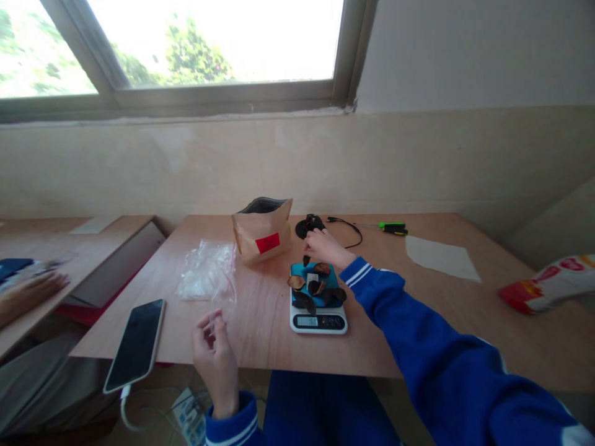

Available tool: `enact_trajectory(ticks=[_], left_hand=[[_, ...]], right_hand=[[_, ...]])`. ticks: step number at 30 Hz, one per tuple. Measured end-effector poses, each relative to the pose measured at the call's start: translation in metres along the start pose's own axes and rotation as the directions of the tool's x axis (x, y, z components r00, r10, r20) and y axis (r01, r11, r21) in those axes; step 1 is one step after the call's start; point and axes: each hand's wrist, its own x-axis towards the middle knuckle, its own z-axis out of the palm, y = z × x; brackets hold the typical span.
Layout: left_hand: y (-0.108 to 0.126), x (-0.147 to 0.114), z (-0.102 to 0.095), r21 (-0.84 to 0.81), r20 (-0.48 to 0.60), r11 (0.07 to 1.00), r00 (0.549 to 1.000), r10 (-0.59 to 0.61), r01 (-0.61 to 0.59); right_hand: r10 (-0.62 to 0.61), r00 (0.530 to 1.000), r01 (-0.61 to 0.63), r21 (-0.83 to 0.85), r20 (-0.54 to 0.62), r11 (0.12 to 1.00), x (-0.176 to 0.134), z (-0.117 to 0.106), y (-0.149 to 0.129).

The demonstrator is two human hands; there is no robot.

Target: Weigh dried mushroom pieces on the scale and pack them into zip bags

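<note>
My right hand (325, 246) is closed in a pinch above the back of a white kitchen scale (320, 328), with a dark piece of dried peel (306, 260) hanging from its fingertips. Several brown, curled pieces like it (316, 287) lie on the scale's blue top. The small display is lit, but its digits are too blurred to read surely. At the table's front edge, my left hand (214, 350) has its fingers curled together on what looks like a clear plastic bag. More clear bags (204, 272) lie just beyond it. Behind them stands an open brown paper pouch (263, 238) with a red label.
A phone (136, 347) with a white cable overhangs the front left edge. Along the back lie a black round device (309, 225), a black cable (356, 232) and screwdrivers (394, 228). White paper (441, 257) and a red-white packet (553, 282) are at right. Another person's hand (35, 294) rests on the left table.
</note>
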Motion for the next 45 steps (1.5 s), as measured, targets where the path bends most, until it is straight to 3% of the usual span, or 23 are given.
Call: enact_trajectory(ticks=[5,10,16,27,33,45], left_hand=[[-0.004,0.003,-0.003,0.008,-0.021,1.000,1.000,-0.001,0.001],[-0.004,0.003,-0.002,-0.011,-0.011,1.000,1.000,-0.003,0.003],[-0.003,0.005,-0.004,-0.003,-0.012,1.000,1.000,0.017,-0.017],[-0.003,0.008,-0.005,-0.059,-0.026,0.998,0.999,0.023,-0.025],[-0.004,0.008,-0.007,-0.029,0.023,1.000,1.000,-0.007,0.008],[-0.004,0.008,-0.007,-0.015,0.040,1.000,0.999,-0.017,0.017]], right_hand=[[-0.001,0.991,-0.004,-0.037,-0.134,0.999,0.008,-0.036,0.011],[0.021,0.959,-0.025,-0.010,-0.284,1.000,0.007,-0.055,0.005],[0.062,0.948,-0.057,0.027,-0.311,0.998,0.001,-0.068,-0.004],[0.030,0.941,-0.039,-0.019,-0.338,0.999,0.001,-0.080,-0.017],[-0.001,0.930,0.005,0.011,-0.367,1.000,0.000,-0.085,-0.022],[0.041,0.848,0.013,0.097,-0.529,0.995,0.069,-0.109,-0.043]])
